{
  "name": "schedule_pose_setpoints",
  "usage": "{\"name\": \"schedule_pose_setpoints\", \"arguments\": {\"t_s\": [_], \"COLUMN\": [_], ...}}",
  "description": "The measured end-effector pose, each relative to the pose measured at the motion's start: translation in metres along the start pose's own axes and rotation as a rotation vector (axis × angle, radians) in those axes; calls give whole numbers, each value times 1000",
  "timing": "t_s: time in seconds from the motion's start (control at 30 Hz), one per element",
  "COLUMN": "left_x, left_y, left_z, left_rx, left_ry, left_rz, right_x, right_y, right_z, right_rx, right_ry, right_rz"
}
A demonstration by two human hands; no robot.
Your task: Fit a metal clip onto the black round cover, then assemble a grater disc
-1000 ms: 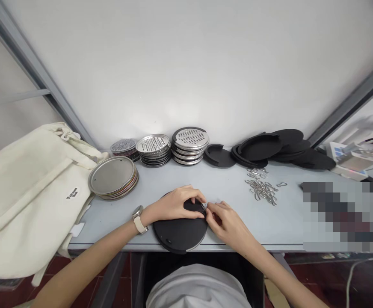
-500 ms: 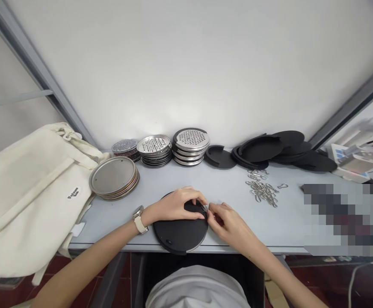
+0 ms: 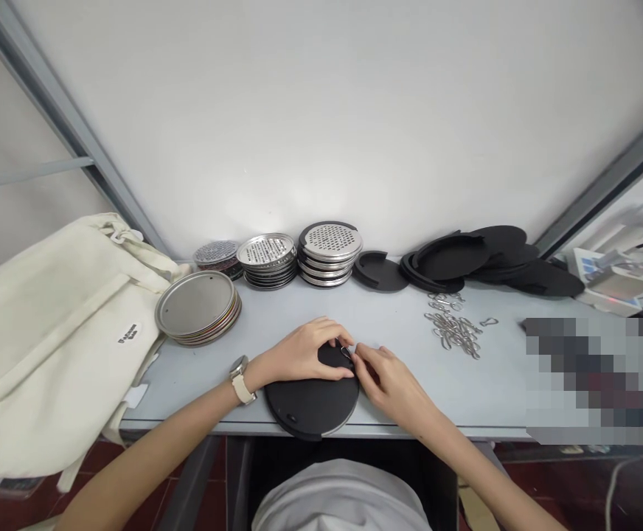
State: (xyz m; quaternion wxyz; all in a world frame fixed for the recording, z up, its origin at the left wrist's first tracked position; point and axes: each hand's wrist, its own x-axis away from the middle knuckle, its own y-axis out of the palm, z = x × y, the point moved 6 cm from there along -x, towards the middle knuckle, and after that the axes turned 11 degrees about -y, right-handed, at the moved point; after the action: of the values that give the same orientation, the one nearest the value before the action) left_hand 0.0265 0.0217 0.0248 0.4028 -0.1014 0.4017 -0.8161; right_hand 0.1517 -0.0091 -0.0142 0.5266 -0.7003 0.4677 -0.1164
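A round black disc [image 3: 310,405] lies flat at the table's front edge, with a dark slot near its lower left and a thin silvery line along its lower right rim. My left hand [image 3: 304,354] arches over its upper half, thumb and fingers curled down to grip it near the right edge. At that edge sits a small silver carabiner [image 3: 346,353], its loop showing between the fingertips of both hands. My right hand [image 3: 385,376] pinches its outer end with thumb and forefinger; the exact contact is partly hidden.
A pile of silver carabiners [image 3: 454,332] lies to the right. Along the wall stand perforated metal grater discs [image 3: 267,251], another such stack [image 3: 329,242] and black round covers [image 3: 448,262]. Plain metal discs [image 3: 195,302] are stacked left, beside a cream bag [image 3: 61,324].
The carabiner's loop now shows more clearly over the disc's edge. My right fingertips have shifted slightly up and left; the left hand and disc stay nearly in place.
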Motion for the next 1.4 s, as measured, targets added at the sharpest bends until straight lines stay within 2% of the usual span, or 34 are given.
{"name": "schedule_pose_setpoints", "arguments": {"t_s": [0.27, 0.53, 0.73, 1.13, 1.4], "left_x": [0, 0, 0, 0, -1], "left_y": [2, 2, 4, 1, 2], "left_z": [-1, 4, 2, 6, 5], "left_rx": [30, 42, 36, 32, 83], "left_ry": [-14, 52, 48, 68, 49], "left_rz": [-30, -67, -104, -51, -96], "right_x": [4, 5, 7, 7, 5], "right_y": [2, -1, -3, -1, -7], "right_z": [0, -3, -2, 0, -3], "right_rx": [10, -7, -32, -17, -47], "right_ry": [19, 14, 37, 0, 13], "right_rz": [-34, -60, -74, -50, -60]}}
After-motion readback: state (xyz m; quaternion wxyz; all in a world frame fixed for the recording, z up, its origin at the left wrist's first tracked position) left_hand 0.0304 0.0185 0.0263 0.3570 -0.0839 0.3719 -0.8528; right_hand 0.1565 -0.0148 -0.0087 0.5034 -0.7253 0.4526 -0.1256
